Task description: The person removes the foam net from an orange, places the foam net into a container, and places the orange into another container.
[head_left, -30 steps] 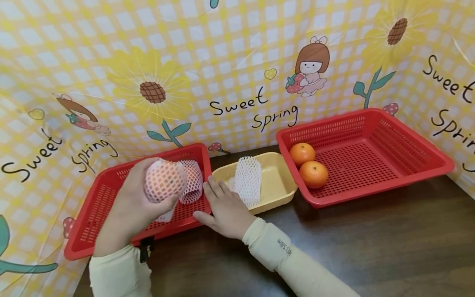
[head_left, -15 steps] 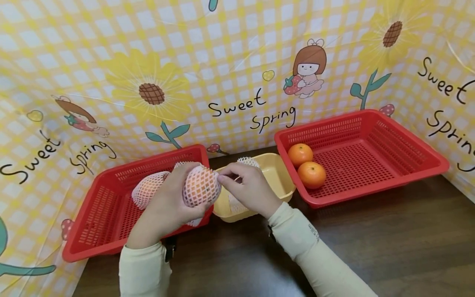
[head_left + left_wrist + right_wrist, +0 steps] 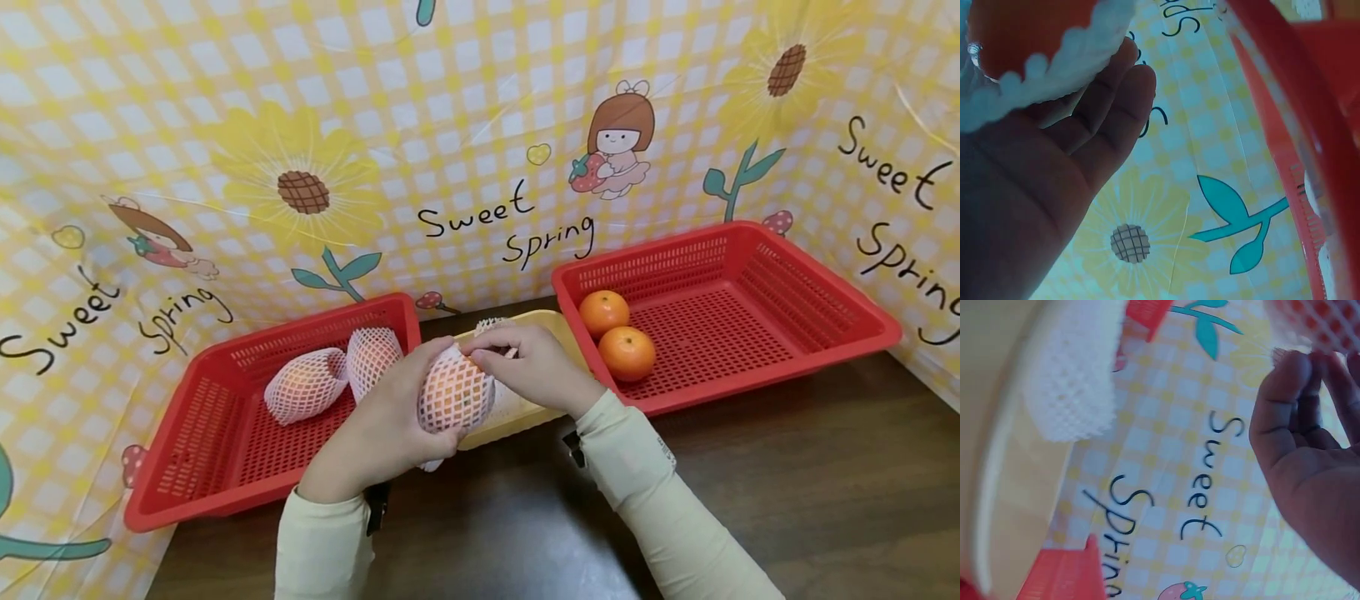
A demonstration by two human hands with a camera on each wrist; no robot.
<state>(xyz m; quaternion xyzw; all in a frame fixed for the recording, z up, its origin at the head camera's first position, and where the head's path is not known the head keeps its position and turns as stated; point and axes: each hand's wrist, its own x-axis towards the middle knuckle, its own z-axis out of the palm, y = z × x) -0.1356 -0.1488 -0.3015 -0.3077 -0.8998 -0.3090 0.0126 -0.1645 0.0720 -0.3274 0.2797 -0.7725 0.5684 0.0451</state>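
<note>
Judging by how the fruit lies, with two pieces bare and three in nets, the unwrapping is under way but unfinished. At left, a red perforated plastic basket (image 3: 202,433) holds two fruits in white foam nets, one lying tilted (image 3: 306,386), one beside it (image 3: 372,358); these look left to do. Next, the left hand (image 3: 386,421) cradles a round orange in white foam netting (image 3: 453,396) in front of a shallow yellow plastic tray (image 3: 517,427), thumb low, fingers behind. The right hand (image 3: 536,358), reaching from the right, pinches the netting's upper edge, so both hands meet on this fruit. Loose white netting (image 3: 1075,381) lies in the tray. Rightmost, a second red perforated basket (image 3: 738,325) carries two bare, glossy oranges (image 3: 627,353), seemingly done.
</note>
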